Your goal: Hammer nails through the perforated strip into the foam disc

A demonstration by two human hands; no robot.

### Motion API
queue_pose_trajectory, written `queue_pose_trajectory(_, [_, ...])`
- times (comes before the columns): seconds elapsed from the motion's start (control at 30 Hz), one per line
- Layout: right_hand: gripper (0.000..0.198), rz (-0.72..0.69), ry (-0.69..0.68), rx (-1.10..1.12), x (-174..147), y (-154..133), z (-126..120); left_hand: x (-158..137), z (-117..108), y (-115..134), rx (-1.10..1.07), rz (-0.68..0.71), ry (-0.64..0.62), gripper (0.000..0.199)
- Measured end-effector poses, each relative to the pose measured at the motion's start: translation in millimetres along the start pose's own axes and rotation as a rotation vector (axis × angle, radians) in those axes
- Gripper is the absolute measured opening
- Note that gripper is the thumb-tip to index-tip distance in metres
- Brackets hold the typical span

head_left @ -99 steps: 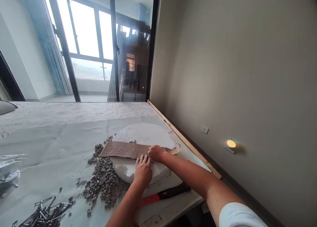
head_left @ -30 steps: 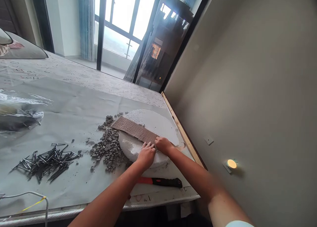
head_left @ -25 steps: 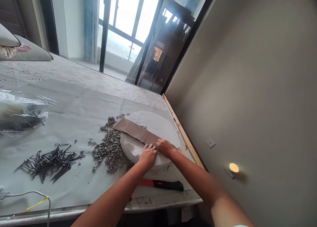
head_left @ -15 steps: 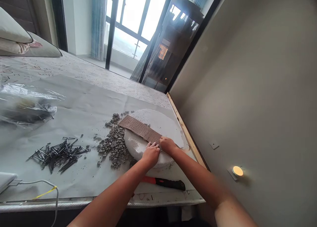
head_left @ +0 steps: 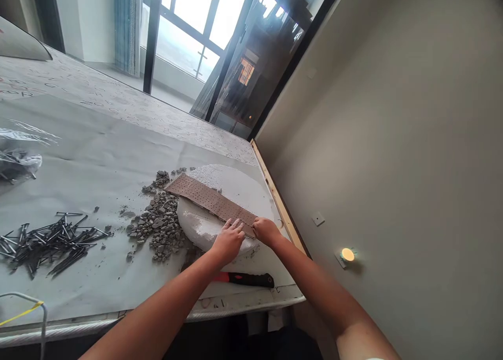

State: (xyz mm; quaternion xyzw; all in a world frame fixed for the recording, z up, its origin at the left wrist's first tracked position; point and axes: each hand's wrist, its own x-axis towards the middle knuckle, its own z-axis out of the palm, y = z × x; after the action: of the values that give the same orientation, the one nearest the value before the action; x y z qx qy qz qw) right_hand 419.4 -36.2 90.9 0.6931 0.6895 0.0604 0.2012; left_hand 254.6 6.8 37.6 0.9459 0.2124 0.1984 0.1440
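A long brown strip [head_left: 212, 198], dotted with rows of small holes, lies across a round white block [head_left: 245, 187]. My right hand [head_left: 268, 231] is closed on the strip's near right end. Beside it, my left hand [head_left: 228, 240] rests with fingers stretched out at the strip's lower edge. Under my left forearm lies a hammer-like tool with a red and black handle [head_left: 251, 280]; its head is mostly hidden. Grey gravel [head_left: 159, 221] is heaped against the block's left side.
Several dark nails [head_left: 51, 244] lie in a pile at the left, with a clear plastic bag [head_left: 18, 163] behind them. A grey sheet [head_left: 118, 155] covers the surface. A wooden edge [head_left: 275, 192] runs along the wall [head_left: 393, 140]. A white cable [head_left: 43, 318] hangs at the lower left.
The view has swung right, so the scene sits farther left. My right hand has shifted right along the strip, widening the gap between my hands. The strip stays across the block.
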Motion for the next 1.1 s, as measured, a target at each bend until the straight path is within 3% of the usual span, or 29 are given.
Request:
queue_pose_trajectory(0.5, [0.025,-0.016,0.036,0.030,-0.1,-5.8,11.9,4.1,2.6,6.5,-0.024,-0.070,-0.089,0.033])
queue_pose_trajectory(0.8, [0.020,0.081,0.051,0.139,-1.7,5.8,5.1,1.1,2.8,5.0,-0.024,-0.034,-0.067,0.032])
queue_pose_trajectory(1.1, [0.028,0.143,0.183,0.319,-31.5,22.2,-8.5,4.3,5.5,-0.5,-0.029,-0.006,0.015,0.029])
